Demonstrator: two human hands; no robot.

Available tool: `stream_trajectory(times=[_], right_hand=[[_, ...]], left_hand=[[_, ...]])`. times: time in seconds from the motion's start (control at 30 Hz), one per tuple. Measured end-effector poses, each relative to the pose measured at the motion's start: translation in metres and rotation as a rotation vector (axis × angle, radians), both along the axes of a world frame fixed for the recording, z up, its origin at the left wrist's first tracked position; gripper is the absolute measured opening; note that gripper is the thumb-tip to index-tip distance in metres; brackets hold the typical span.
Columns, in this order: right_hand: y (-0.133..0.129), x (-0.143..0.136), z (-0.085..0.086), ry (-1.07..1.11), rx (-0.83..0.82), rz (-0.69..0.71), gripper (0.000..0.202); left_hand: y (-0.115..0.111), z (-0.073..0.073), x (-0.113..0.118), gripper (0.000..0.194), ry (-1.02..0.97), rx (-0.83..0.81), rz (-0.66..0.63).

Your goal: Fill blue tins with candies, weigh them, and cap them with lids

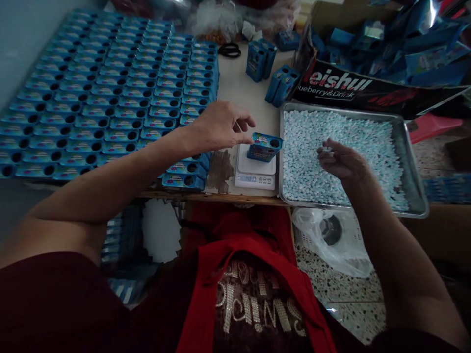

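This looks like a small packing workshop: identical blue boxes (121, 98) stand in close rows across the bench (232, 81) on the left, a digital scale (255, 179) sits at the near edge, and to the right are a metal tray (409, 164) of loose pellets (301, 147) and, farther back, a carton (331, 87) heaped with more boxes.

Smooth metal tray (414, 172); matt plastic scale (253, 169).

Blue box (262, 153), white scale (241, 170), blue-and-white pellets (303, 157), red apron (243, 238)
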State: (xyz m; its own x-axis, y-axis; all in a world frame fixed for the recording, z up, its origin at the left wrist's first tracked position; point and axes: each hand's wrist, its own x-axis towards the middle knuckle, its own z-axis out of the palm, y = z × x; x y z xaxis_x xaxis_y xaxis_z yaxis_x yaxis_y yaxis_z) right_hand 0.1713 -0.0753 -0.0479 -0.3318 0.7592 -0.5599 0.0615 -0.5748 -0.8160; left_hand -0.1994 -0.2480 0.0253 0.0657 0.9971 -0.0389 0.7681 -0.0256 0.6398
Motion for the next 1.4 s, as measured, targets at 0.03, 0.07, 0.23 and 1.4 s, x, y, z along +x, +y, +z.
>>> stream_trajectory(times=[0.03,0.07,0.23,1.4], right_hand=[[-0.004,-0.005,0.000,0.019,-0.015,0.001,0.029],[-0.008,-0.010,0.000,0.029,-0.030,0.001,0.030],[-0.021,-0.039,0.015,0.023,-0.111,-0.031,0.028],[-0.027,-0.114,0.076,-0.593,1.033,0.952,0.006]], left_hand=[[0.004,-0.002,0.000,0.051,-0.016,-0.004,-0.004],[0.007,-0.004,0.000,0.051,-0.028,-0.009,-0.009],[0.018,-0.012,-0.005,0.055,-0.035,-0.021,-0.011],[0.013,-0.035,-0.034,0.073,-0.029,-0.055,-0.081]])
